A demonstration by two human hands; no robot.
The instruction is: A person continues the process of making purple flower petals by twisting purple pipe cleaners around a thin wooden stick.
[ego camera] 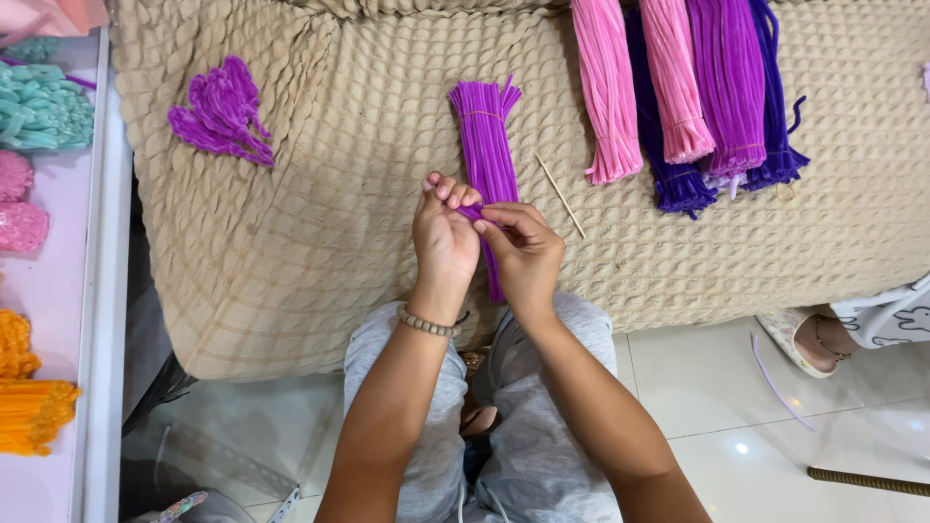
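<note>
My left hand [443, 237] and my right hand [524, 254] meet over the edge of a beige waffle blanket [320, 242]. Both pinch a purple pipe cleaner [472, 212] between their fingertips. Just beyond them lies a tied bundle of purple pipe cleaners [487, 145], running away from me. A thin wooden stick [560, 195] lies to its right. A small heap of bent purple pieces [222, 109] rests at the far left of the blanket.
Pink, purple and dark violet pipe cleaner bundles [693, 87] lie at the back right. A white shelf [58, 281] on the left holds teal, pink and orange bundles. Another person's foot in a sandal [812, 339] is on the tiled floor at right.
</note>
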